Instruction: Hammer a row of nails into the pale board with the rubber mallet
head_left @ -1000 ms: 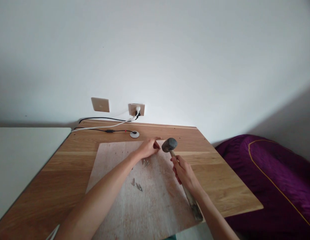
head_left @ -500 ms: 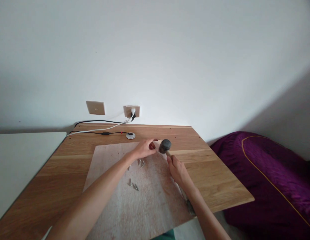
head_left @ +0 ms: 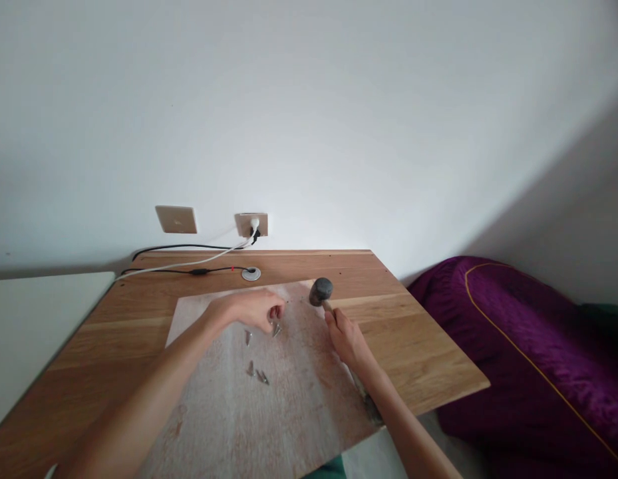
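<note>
My left hand (head_left: 259,310) is over the pale board (head_left: 289,412), fingers curled down and thumb slightly apart, right at a couple of small silver screws (head_left: 276,329). Whether the fingertips touch one is hard to see. More screws lie nearer me: a single screw (head_left: 248,338) and a small group (head_left: 261,376). Toward the board's far edge, a tiny thin piece (head_left: 302,299) seems to stand upright. My right hand (head_left: 346,338) is wrapped round the wooden handle of a mallet, close below its dark head (head_left: 321,291), at the board's right edge.
The board lies on a wooden desktop (head_left: 428,352) against a white wall. Cables run from a wall socket (head_left: 251,225) past a round cable grommet (head_left: 251,273). A white surface (head_left: 44,332) borders the left side; a purple fabric-covered thing (head_left: 498,346) stands right.
My left hand has moved left and nearer, from beside the mallet head to the screws. My right hand keeps the mallet in about the same place. The view has shifted slightly right.
</note>
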Available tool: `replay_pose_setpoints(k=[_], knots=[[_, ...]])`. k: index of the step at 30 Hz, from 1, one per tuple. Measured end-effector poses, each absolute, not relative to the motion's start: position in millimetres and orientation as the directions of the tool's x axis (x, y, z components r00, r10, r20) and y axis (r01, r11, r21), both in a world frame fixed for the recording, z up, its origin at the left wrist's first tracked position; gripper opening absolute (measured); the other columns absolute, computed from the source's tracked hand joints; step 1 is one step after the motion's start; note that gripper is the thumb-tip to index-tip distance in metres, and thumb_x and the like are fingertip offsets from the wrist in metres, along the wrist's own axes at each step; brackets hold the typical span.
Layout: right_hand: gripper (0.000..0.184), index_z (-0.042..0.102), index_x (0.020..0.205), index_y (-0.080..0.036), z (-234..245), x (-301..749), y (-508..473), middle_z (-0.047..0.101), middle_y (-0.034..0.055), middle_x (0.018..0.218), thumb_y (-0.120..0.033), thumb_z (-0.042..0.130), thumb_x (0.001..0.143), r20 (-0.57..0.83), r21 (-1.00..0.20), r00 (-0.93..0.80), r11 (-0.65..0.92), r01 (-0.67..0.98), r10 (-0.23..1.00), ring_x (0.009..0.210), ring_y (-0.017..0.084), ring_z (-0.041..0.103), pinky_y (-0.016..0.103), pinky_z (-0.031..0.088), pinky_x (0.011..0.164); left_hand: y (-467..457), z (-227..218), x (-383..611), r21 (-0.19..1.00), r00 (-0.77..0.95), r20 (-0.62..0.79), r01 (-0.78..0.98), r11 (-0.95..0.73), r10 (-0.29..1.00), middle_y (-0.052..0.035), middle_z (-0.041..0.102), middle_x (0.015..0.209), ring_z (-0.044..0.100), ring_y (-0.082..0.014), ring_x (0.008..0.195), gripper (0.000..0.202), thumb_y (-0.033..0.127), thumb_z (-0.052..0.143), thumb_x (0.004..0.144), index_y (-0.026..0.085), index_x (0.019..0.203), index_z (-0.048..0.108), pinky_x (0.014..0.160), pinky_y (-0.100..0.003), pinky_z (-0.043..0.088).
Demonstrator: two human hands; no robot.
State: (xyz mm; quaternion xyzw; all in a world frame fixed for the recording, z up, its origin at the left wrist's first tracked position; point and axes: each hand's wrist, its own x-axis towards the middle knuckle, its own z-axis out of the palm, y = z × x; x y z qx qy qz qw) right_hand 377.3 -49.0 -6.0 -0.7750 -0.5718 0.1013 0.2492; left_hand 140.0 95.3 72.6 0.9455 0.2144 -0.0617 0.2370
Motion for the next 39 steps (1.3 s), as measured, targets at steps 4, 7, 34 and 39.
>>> replay_pose_setpoints(k=[4,7,34,39], knots=[[0.032,0.056,0.087,-0.025,-3.7,375.9,-49.6,0.07,0.0066,0.075,-0.032,0.034,0.109,0.12,-0.5,0.333,-0.232,0.834,0.935,0.074,0.024,0.07,0.029,0.031,0.063,98.5,65.6,144.6,0.441,0.898,-0.266,0.437,-0.784,0.351,0.0017,0.07,0.086,0.064,-0.0171,0.077,0.031,0.007,0.076,0.065,0.019,0.093,0.071,0.066,-0.025,0.046],[0.032,0.056,0.087,-0.025,-2.5,375.4,-50.3,0.068,0.006,0.072,-0.032,0.033,0.109,0.115,-0.502,0.332,-0.234,0.833,0.936,0.073,0.025,0.07,0.029,0.031,0.062,102.7,64.8,145.4,0.452,0.902,-0.277,0.427,-0.783,0.332,0.002,0.069,0.085,0.064,-0.0167,0.076,0.03,0.008,0.077,0.065,0.019,0.092,0.071,0.066,-0.025,0.046],[0.03,0.051,0.08,-0.026,10.7,373.9,-49.6,0.061,0.0007,0.06,-0.035,0.037,0.105,0.035,-0.576,0.353,-0.27,0.772,0.935,0.06,0.021,0.064,0.028,0.035,0.06,99.7,59.8,148.8,0.487,0.933,-0.187,0.36,-0.795,0.308,0.0028,0.066,0.078,0.061,-0.0154,0.071,0.019,0.016,0.088,0.07,0.019,0.08,0.071,0.064,-0.025,0.042],[0.029,0.051,0.079,-0.027,10.7,374.4,-49.0,0.064,0.0025,0.063,-0.035,0.039,0.104,0.05,-0.576,0.358,-0.266,0.773,0.932,0.066,0.023,0.066,0.028,0.035,0.062,98.7,59.9,149.9,0.488,0.931,-0.193,0.365,-0.793,0.31,0.0032,0.066,0.08,0.062,-0.016,0.072,0.027,0.016,0.089,0.067,0.02,0.086,0.071,0.063,-0.025,0.042]])
